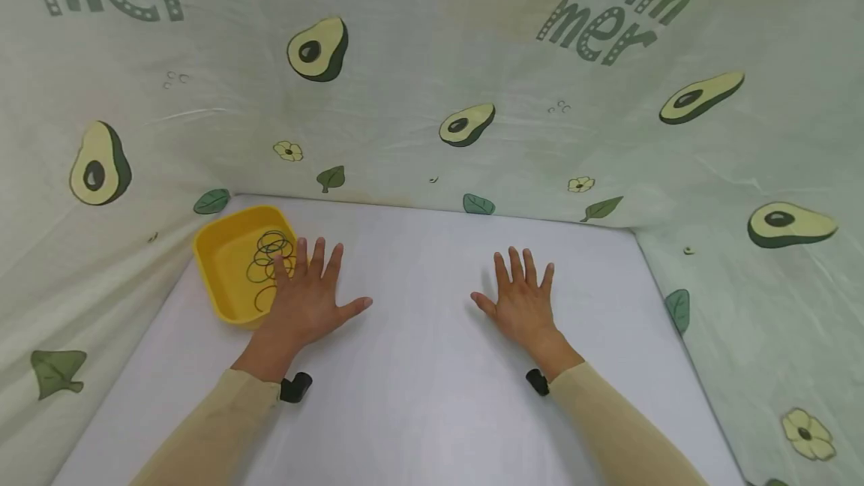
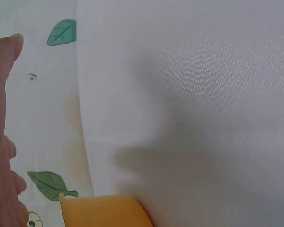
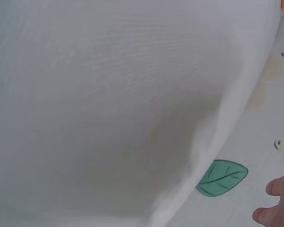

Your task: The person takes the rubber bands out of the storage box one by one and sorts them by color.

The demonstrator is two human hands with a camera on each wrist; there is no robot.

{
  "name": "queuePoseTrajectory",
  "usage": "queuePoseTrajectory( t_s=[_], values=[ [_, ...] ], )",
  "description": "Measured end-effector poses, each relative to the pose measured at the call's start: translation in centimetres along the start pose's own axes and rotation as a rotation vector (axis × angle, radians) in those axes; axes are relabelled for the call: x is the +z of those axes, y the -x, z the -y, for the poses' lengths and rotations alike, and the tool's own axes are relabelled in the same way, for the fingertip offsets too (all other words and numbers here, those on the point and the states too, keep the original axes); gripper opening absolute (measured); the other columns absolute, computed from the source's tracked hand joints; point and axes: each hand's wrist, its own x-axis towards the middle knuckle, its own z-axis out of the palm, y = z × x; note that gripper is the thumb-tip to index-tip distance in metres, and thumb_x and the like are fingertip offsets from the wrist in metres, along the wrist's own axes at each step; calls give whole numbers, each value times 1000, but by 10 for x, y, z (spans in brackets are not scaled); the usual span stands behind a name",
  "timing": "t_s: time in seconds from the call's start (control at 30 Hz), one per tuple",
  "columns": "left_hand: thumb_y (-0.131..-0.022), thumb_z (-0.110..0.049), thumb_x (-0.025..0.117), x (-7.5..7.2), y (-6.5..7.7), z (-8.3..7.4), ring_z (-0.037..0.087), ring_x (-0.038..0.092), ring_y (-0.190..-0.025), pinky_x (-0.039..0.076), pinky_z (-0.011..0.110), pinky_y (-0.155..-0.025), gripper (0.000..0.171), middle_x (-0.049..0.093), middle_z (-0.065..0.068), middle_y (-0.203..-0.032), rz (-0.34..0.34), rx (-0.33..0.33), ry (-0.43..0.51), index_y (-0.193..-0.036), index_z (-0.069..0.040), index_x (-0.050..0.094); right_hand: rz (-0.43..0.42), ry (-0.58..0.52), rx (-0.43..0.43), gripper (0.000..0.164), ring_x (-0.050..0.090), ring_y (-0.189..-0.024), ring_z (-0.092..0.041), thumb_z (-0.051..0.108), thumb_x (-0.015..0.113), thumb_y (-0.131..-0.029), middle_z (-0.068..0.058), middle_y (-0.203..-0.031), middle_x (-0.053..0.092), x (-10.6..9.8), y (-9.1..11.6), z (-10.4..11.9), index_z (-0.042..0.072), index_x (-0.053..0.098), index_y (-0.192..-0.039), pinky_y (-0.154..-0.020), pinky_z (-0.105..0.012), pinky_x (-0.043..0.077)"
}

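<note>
My left hand (image 1: 307, 304) is spread with straight fingers above the white table, partly covering the near right side of a yellow tray (image 1: 216, 268). Several thin rings (image 1: 259, 257) that look like rubber bands or hair ties, dark, green and red, lie inside that tray; some are hidden behind my fingers. To the right, my right hand (image 1: 525, 310) is spread palm down over the table, holding nothing. In the left wrist view only the edge of the left hand (image 2: 2, 132) and a corner of the tray (image 2: 104, 210) show. The right wrist view catches a few right fingertips (image 3: 274, 187).
The white tabletop (image 1: 418, 366) carries shadows of both hands. A cloth (image 1: 405, 58) printed with avocados, leaves and lettering rises behind it and along both sides. Small black devices (image 1: 295, 387) are worn at the wrists.
</note>
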Motion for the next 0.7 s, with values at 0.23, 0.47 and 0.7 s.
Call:
queuePoseTrajectory(
  t_s=[0.23,0.47,0.7],
  values=[
    [-88,-91,45,2,0,2,51,-5,-161,-10,78,-121,120,9,28,-175,-8,-1,3,-170,-9,15,-18,-12,-10,94,11,-162,-46,70,54,-100,-22,-173,24,0,-1,4,10,29,-167,-123,-78,0],
    [-89,-92,42,4,7,16,52,-2,-161,-7,79,-121,120,10,29,-174,-45,-13,59,-169,-6,18,-13,-30,-53,92,11,-163,-44,67,56,-101,-22,-173,25,3,-4,25,8,31,-166,-125,-76,5],
    [-97,-80,45,-11,21,56,62,5,-156,1,88,-114,111,16,39,-168,-161,-69,120,-166,4,19,3,-10,-203,86,13,-164,-39,65,52,-104,-17,-174,24,-3,-27,82,9,32,-166,-127,-71,14]
  ],
)
